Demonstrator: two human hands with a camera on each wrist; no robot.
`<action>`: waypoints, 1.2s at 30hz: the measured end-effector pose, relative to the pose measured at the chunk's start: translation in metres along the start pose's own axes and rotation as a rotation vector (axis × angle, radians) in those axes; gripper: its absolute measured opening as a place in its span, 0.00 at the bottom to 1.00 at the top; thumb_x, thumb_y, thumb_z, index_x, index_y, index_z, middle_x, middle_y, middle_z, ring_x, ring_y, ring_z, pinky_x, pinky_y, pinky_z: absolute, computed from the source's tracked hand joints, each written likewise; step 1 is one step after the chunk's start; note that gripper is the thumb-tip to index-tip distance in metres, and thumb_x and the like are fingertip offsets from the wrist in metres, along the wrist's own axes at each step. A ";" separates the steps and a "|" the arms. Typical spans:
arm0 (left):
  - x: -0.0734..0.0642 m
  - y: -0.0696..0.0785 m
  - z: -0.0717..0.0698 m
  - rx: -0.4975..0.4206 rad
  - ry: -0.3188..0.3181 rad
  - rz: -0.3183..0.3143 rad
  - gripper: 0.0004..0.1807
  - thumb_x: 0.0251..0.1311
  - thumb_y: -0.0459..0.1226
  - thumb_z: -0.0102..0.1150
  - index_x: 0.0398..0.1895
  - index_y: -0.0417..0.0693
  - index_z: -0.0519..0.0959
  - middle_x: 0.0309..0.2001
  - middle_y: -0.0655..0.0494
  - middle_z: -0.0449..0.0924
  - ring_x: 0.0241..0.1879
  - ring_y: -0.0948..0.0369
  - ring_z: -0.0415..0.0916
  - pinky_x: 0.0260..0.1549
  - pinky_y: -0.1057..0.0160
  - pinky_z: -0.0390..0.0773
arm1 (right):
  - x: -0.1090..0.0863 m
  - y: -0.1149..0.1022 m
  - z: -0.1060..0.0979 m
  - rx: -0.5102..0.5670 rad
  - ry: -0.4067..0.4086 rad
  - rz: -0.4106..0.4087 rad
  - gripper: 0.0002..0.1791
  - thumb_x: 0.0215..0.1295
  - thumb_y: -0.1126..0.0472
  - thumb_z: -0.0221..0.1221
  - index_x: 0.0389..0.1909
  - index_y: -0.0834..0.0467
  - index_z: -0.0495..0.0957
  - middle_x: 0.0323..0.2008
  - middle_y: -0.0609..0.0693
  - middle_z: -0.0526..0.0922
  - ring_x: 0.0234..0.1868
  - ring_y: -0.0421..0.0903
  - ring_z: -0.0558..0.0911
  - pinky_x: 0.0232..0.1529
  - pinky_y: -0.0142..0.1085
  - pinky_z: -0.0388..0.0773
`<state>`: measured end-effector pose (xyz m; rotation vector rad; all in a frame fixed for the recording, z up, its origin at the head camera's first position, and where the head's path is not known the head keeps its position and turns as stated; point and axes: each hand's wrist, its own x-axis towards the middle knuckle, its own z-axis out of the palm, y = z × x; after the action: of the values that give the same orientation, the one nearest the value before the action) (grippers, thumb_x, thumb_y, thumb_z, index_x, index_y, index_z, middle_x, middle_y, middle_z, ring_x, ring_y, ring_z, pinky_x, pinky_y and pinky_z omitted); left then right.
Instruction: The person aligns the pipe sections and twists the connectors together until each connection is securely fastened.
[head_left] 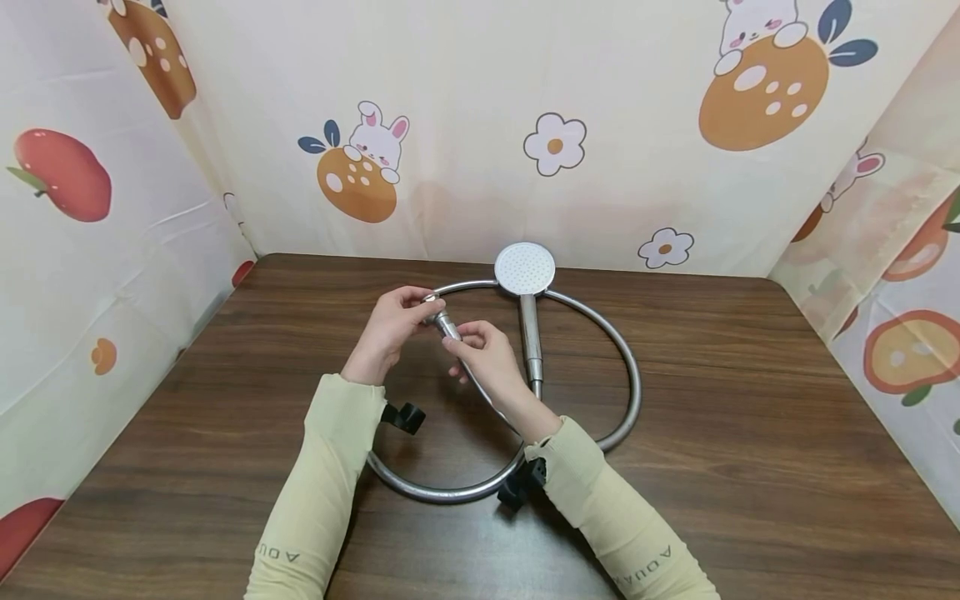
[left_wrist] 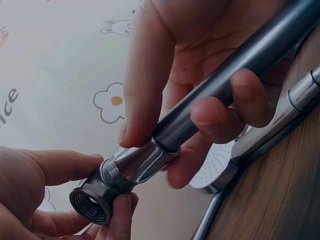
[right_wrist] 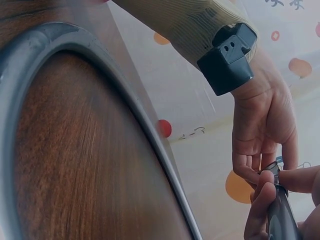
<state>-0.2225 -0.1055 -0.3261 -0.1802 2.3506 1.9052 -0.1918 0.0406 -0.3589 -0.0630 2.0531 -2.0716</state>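
Note:
In the head view my left hand (head_left: 386, 333) and right hand (head_left: 486, 358) meet above the table at one end of a silver shower hose (head_left: 633, 375). The left fingertips pinch a short metal fitting (left_wrist: 90, 202), whose internally threaded mouth shows in the left wrist view. Its outer thread sits partly inside the hose's chrome nut (left_wrist: 132, 162). Around the nut and the hose just behind it, my right thumb and fingers grip. The hose loops across the table to a hand shower (head_left: 525, 268), which lies with its round white spray face up.
A dark brown wooden table (head_left: 750, 400) lies beneath everything. Behind it and at both sides hangs a cream curtain (head_left: 480, 83) printed with rabbits, fruit and flowers. Black camera mounts (head_left: 405, 418) are strapped at the wrists.

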 end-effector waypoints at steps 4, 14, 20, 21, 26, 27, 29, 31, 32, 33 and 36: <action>0.000 0.000 0.000 -0.015 -0.001 0.004 0.21 0.57 0.38 0.58 0.52 0.36 0.71 0.37 0.51 0.72 0.32 0.63 0.72 0.48 0.50 0.73 | -0.001 -0.001 0.000 -0.003 0.005 -0.008 0.16 0.59 0.63 0.58 0.45 0.65 0.71 0.35 0.59 0.80 0.16 0.39 0.75 0.17 0.29 0.72; -0.001 0.000 -0.001 0.009 -0.007 0.011 0.21 0.57 0.38 0.58 0.52 0.36 0.72 0.37 0.52 0.71 0.32 0.63 0.72 0.40 0.60 0.77 | -0.002 -0.003 0.000 0.009 -0.002 -0.014 0.18 0.62 0.62 0.54 0.50 0.69 0.71 0.35 0.60 0.80 0.15 0.38 0.75 0.16 0.28 0.71; -0.001 0.001 -0.001 0.002 -0.005 0.008 0.21 0.58 0.38 0.58 0.52 0.36 0.72 0.36 0.53 0.71 0.31 0.64 0.72 0.38 0.63 0.77 | -0.003 -0.003 0.000 0.014 -0.006 -0.039 0.18 0.65 0.63 0.51 0.52 0.70 0.69 0.37 0.64 0.80 0.15 0.38 0.76 0.16 0.29 0.71; -0.001 0.001 -0.001 0.000 -0.005 0.008 0.21 0.58 0.38 0.58 0.52 0.36 0.72 0.36 0.53 0.71 0.31 0.64 0.72 0.38 0.63 0.77 | -0.003 -0.003 0.000 0.016 -0.004 -0.042 0.18 0.65 0.63 0.50 0.52 0.70 0.68 0.37 0.64 0.80 0.15 0.38 0.76 0.16 0.29 0.71; -0.001 0.001 -0.001 -0.002 -0.005 0.008 0.20 0.58 0.38 0.57 0.52 0.36 0.72 0.36 0.53 0.71 0.31 0.64 0.72 0.39 0.62 0.77 | -0.004 -0.004 0.001 0.031 -0.009 -0.055 0.15 0.67 0.64 0.47 0.50 0.70 0.66 0.39 0.70 0.78 0.15 0.38 0.75 0.16 0.28 0.71; -0.001 0.001 -0.001 -0.002 -0.005 0.008 0.21 0.58 0.38 0.57 0.52 0.36 0.72 0.36 0.53 0.71 0.31 0.64 0.72 0.39 0.62 0.77 | -0.005 -0.004 0.001 0.036 -0.011 -0.055 0.15 0.67 0.64 0.47 0.50 0.70 0.66 0.40 0.72 0.78 0.15 0.38 0.75 0.16 0.28 0.70; -0.001 0.001 -0.001 0.000 -0.005 0.008 0.21 0.58 0.38 0.57 0.52 0.36 0.71 0.36 0.53 0.71 0.31 0.64 0.72 0.39 0.62 0.77 | -0.005 -0.005 0.001 0.044 -0.017 -0.055 0.15 0.67 0.64 0.47 0.49 0.70 0.65 0.41 0.73 0.77 0.15 0.38 0.75 0.15 0.27 0.70; -0.001 0.001 -0.001 0.001 -0.006 0.008 0.21 0.58 0.38 0.57 0.52 0.36 0.71 0.37 0.52 0.71 0.32 0.63 0.72 0.40 0.61 0.76 | -0.005 -0.006 0.001 0.045 -0.019 -0.050 0.15 0.67 0.63 0.49 0.49 0.69 0.65 0.40 0.71 0.78 0.15 0.38 0.74 0.15 0.28 0.70; -0.001 0.002 -0.001 -0.001 -0.006 0.007 0.21 0.58 0.38 0.57 0.52 0.36 0.71 0.37 0.52 0.71 0.32 0.63 0.72 0.41 0.59 0.76 | -0.005 -0.006 0.001 0.040 -0.019 -0.047 0.16 0.66 0.62 0.50 0.49 0.68 0.65 0.38 0.70 0.79 0.15 0.38 0.74 0.16 0.28 0.70; -0.001 0.002 -0.001 0.000 -0.007 0.006 0.21 0.58 0.38 0.57 0.52 0.36 0.71 0.37 0.52 0.71 0.32 0.63 0.72 0.42 0.58 0.76 | -0.004 -0.006 0.001 0.030 -0.017 -0.041 0.17 0.64 0.61 0.52 0.49 0.67 0.66 0.37 0.67 0.80 0.15 0.38 0.74 0.16 0.28 0.70; -0.001 0.002 -0.001 -0.005 -0.011 0.005 0.22 0.58 0.38 0.57 0.53 0.35 0.71 0.38 0.52 0.71 0.33 0.63 0.72 0.45 0.55 0.75 | -0.003 -0.005 0.001 -0.006 -0.013 -0.020 0.21 0.59 0.61 0.59 0.50 0.64 0.66 0.33 0.58 0.81 0.16 0.39 0.74 0.17 0.28 0.70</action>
<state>-0.2214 -0.1057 -0.3237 -0.1641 2.3415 1.9090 -0.1892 0.0407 -0.3537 -0.0983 2.0599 -2.0713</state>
